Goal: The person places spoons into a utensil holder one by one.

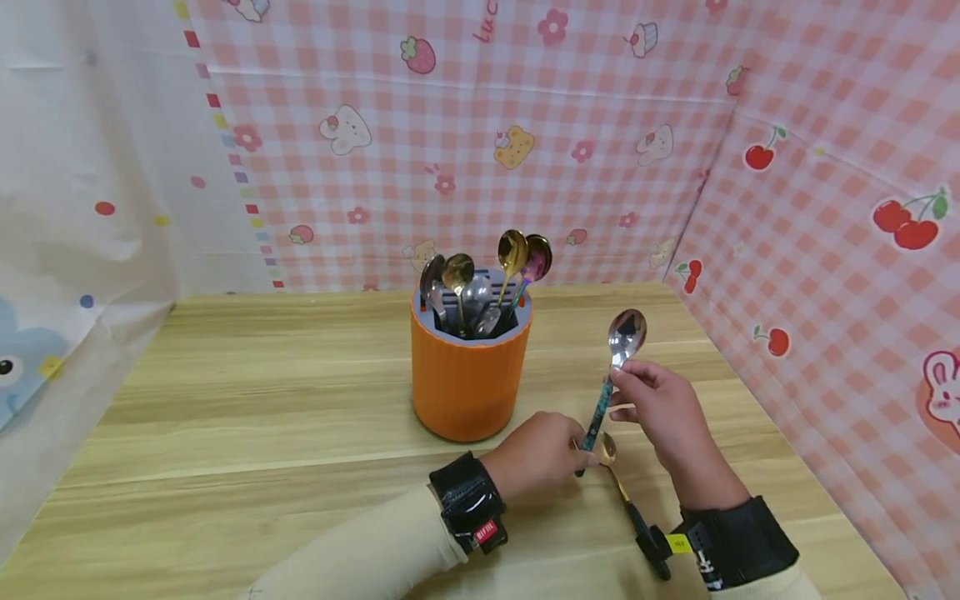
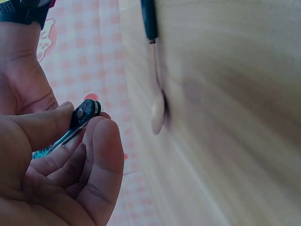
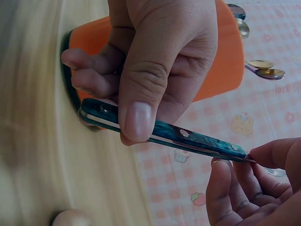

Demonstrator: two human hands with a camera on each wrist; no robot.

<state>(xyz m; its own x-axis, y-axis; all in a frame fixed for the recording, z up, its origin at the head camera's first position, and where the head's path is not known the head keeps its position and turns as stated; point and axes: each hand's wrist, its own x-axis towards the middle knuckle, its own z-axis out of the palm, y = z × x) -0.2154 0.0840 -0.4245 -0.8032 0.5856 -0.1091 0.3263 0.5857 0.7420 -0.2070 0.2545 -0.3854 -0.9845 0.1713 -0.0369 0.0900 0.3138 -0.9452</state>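
Observation:
A spoon with a teal marbled handle [image 1: 600, 410] and a shiny silver bowl [image 1: 627, 332] is held up at a slant above the table. My right hand [image 1: 667, 421] pinches it at the neck, just below the bowl. At the other end, my left hand [image 1: 543, 454] pinches the handle's tip between thumb and fingers. The left wrist view shows the thumb lying on the dark riveted handle end [image 2: 81, 113]. Below the hands, a gold spoon [image 1: 606, 450] with a dark handle [image 2: 149, 21] lies on the table, partly covered by the left hand in the head view.
An orange ribbed utensil holder [image 1: 468, 392] with a grey slotted top stands left of the raised spoon. Several spoons, gold, silver and rainbow-coloured [image 1: 537, 258], lean in it. Pink checked cloth [image 1: 465, 183] hangs behind and to the right of the wooden table [image 1: 262, 433].

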